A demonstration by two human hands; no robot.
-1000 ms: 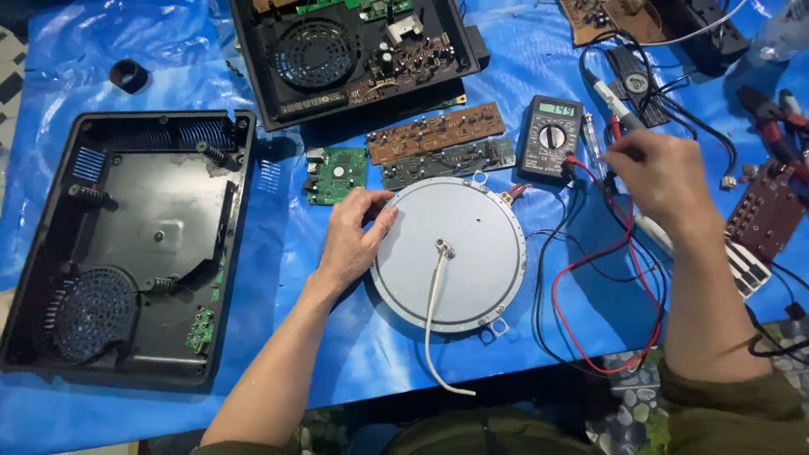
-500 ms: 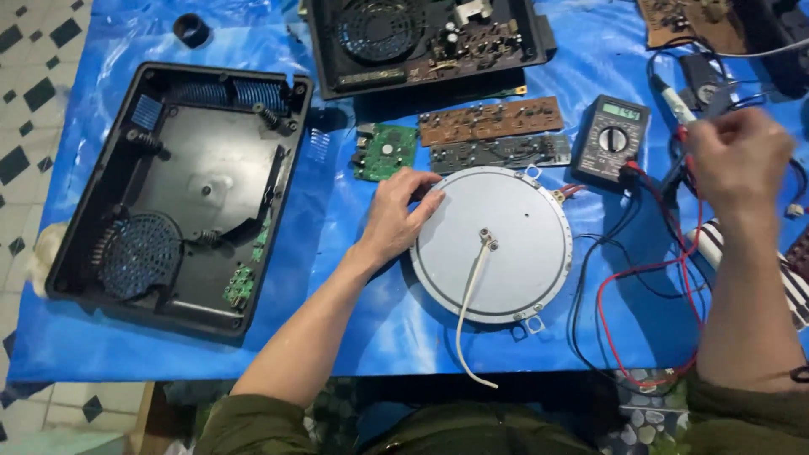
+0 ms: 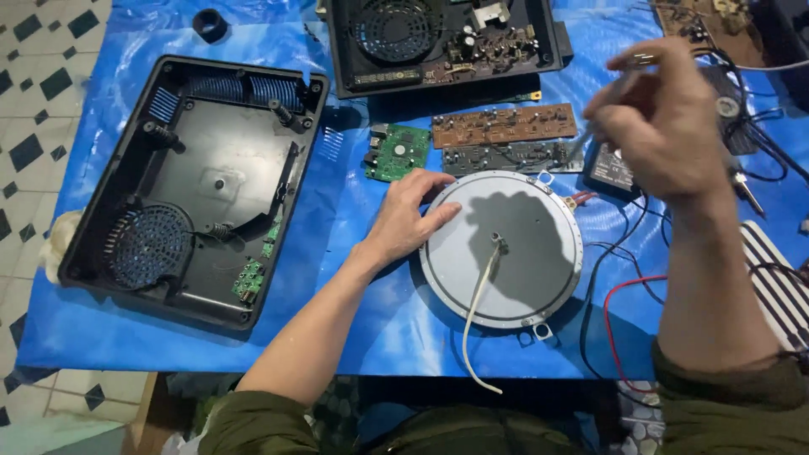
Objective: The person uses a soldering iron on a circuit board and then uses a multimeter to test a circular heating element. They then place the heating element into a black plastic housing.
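Counter cover: bright blue sheet with pale glossy streaks. Round disc: pale grey face, silvery rim, white cable from its centre. Open housing: black, with blue ribbed vents and a blue circular grille. Small circuit board: green. Long circuit board: brown; the strip below it, dark grey-green. Second housing: black. Wires at right: red and black. Cloth at right edge: black-and-white stripes. Floor: white tiles with black diamonds. Sleeves: olive green.
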